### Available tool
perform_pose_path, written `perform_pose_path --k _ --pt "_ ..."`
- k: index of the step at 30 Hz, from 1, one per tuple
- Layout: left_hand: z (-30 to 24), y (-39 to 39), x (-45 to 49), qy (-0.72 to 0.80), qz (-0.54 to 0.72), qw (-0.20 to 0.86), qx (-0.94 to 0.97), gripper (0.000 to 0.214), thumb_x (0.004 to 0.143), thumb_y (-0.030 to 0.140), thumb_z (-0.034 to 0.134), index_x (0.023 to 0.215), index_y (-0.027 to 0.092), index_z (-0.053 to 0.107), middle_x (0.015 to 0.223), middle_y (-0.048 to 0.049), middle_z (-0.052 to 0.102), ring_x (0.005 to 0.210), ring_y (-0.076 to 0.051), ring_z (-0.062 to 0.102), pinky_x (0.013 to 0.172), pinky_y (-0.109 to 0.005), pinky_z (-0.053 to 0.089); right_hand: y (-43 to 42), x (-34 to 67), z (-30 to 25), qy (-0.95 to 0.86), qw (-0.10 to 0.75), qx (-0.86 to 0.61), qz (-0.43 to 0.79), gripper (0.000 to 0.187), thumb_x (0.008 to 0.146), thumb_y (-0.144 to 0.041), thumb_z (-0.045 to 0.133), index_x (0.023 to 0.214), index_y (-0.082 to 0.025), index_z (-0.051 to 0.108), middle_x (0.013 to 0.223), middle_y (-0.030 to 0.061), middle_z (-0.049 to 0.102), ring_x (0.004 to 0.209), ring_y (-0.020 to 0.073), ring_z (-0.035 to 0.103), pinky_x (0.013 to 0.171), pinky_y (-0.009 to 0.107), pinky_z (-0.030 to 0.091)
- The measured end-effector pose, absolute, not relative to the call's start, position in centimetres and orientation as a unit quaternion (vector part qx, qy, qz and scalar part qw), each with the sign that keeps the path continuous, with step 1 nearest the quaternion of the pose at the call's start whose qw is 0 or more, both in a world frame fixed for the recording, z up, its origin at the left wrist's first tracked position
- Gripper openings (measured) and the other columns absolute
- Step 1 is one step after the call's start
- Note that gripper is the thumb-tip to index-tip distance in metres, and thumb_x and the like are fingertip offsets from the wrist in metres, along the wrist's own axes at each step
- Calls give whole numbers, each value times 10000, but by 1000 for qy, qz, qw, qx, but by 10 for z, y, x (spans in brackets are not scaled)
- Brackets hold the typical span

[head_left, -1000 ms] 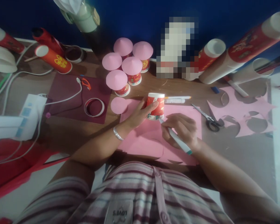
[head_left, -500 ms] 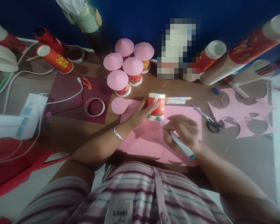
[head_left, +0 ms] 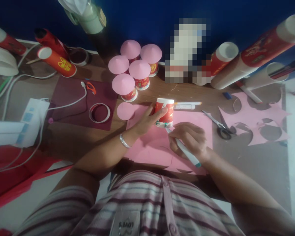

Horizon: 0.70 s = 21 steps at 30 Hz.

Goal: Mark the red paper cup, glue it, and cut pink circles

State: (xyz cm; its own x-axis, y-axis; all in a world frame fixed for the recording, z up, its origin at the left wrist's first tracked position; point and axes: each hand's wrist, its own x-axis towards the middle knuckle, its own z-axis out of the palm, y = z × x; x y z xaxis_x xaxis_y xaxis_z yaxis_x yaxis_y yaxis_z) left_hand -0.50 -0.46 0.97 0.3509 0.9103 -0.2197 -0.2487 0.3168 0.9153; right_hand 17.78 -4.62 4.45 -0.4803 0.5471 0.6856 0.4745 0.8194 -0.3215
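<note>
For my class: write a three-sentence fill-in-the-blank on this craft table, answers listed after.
The left hand steadies a red cup on a ____ paper sheet.
The right hand holds a pen; scissors lie to its ____.
____ cups with cone tops stand clustered behind.
Answers: pink; right; five.

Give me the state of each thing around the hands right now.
red cup, standing on the pink sheet, gripped by the left hand.
pen, gripped in the right hand, tip at the cup's foot.
scissors, lying flat, untouched.
pink disc, cut out, lying loose.
capped cups, five, each topped with a pink cone.
tape roll, lying flat.
</note>
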Motion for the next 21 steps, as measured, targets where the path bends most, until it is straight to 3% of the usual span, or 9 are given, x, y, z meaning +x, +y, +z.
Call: perform_pose_path --k 10,21 --pt "13 -6 -4 398 414 711 407 278 925 493 693 1080 265 662 979 -47 653 1065 -254 656 912 -352 558 -45 178 45 -862 407 -299 37 247 830 -14 616 926 -238 575 673 -40 632 626 145 651 628 300 622" --pt "10 -4 -4 385 412 715 413 309 934 484 684 1158 272 672 1101 -48 685 1018 -214 661 903 -340 558 -44 176 44 -862 406 -303 34 252 845 -7 617 929 -238 560 672 -41 626 611 136 639 605 292 591"
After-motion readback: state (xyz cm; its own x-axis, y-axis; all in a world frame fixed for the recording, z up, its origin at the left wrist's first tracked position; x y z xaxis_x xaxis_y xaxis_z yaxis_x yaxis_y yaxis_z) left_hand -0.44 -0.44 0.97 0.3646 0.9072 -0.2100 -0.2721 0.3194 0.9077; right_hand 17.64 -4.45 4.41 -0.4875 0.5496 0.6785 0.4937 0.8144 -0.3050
